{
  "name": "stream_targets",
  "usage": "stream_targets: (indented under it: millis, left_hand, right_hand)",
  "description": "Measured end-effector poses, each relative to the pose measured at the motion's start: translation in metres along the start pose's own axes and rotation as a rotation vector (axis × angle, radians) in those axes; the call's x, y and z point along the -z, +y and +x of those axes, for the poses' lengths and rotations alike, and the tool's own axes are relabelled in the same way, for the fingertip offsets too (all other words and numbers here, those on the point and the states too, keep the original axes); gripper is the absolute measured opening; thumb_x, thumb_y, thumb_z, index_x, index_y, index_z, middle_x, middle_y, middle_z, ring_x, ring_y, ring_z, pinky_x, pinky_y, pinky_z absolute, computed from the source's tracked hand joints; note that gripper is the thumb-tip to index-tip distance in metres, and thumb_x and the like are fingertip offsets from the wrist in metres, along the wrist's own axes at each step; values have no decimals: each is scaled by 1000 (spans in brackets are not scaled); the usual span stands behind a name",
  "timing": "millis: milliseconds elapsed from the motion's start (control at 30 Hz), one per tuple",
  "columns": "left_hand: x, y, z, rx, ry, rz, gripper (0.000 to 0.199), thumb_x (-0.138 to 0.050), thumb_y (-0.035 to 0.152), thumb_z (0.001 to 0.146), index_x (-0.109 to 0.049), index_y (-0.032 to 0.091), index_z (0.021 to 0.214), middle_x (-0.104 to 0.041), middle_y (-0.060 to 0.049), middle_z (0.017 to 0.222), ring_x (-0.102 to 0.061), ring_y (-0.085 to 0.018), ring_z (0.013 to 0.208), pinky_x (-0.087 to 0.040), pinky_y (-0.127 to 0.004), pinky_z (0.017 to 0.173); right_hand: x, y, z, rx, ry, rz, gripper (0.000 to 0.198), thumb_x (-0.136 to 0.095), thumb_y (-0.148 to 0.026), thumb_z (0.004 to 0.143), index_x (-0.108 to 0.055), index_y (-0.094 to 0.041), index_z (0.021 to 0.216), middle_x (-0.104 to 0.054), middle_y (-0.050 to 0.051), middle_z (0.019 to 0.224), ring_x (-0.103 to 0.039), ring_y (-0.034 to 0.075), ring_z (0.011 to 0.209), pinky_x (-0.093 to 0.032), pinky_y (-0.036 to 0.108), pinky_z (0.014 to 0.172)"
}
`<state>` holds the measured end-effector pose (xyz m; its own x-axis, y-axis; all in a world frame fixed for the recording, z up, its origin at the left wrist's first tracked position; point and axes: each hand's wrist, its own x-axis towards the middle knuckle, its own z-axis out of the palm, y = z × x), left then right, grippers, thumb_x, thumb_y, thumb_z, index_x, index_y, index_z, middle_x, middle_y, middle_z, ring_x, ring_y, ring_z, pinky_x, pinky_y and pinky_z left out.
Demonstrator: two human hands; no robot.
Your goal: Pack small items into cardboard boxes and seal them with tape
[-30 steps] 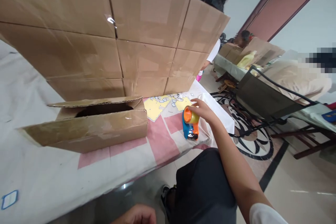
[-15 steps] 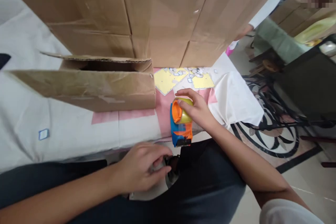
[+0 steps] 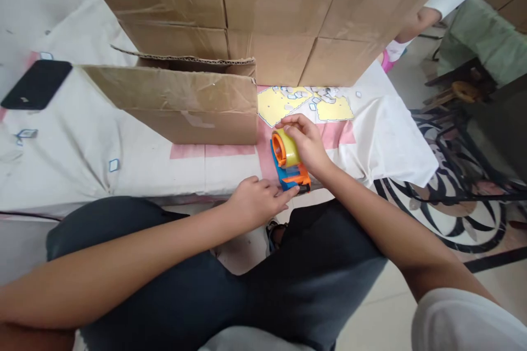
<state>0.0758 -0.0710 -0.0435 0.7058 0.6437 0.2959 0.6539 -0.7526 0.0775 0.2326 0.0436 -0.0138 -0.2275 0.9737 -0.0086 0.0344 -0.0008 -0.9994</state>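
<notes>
A tape dispenser (image 3: 288,178), blue and orange with a roll of yellowish tape (image 3: 292,149) on its orange hub, stands at the near edge of the table. My right hand (image 3: 307,141) is closed round the tape roll from the right side. My left hand (image 3: 261,200) reaches in from the left, its index finger stretched out to the black cutter end of the dispenser. The other left fingers are loosely bent, and I see nothing held in them. Left of the dispenser stands a cardboard box (image 3: 197,120) with its top flaps up.
Taped cardboard boxes (image 3: 272,0) are stacked like a wall behind. Yellow paper pieces (image 3: 280,107) lie on the white and pink cloth (image 3: 222,170). A black phone (image 3: 38,85) rests at the left. Another person's arm (image 3: 418,24) shows at the upper right.
My left hand has risen from above my lap to the dispenser's cutter end, its index finger now extended. My right hand stays on the tape roll. The view has shifted, showing the phone.
</notes>
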Motion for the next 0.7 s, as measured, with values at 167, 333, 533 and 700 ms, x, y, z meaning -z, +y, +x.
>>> stream_targets:
  millis: [167,333,533,700]
  left_hand:
    - [-8,4,1,-33,15,33,38,-48,36,103,-58,25,138,-71,-6,86,-65,-16,73,-40,-27,61]
    - [-22,5,2,20,28,50,40,-43,30,102,-61,32,138,-67,-4,69,-60,-14,58,-41,-25,58]
    - [-29,6,0,282,-74,-52,49,-49,34,98,-53,32,147,-74,-10,84,-69,-21,71,-49,-30,69]
    - [-42,40,-48,360,-66,-35,58,-37,23,98,-38,21,156,-73,-19,111,-72,-28,83,-54,-37,66]
  right_hand:
    - [-2,10,12,48,113,-48,8,-55,-28,82,-55,-20,85,-64,1,88,-62,15,86,-51,32,88]
    - [-5,14,19,94,159,-138,10,-54,-29,80,-55,-20,83,-61,0,86,-58,14,86,-48,29,86]
    - [-4,9,17,116,352,-191,16,-49,-36,81,-50,-20,81,-58,-1,83,-54,15,83,-45,29,85]
    - [-2,4,5,197,374,-146,22,-50,-42,78,-50,-20,78,-55,-2,78,-53,16,80,-44,29,80]
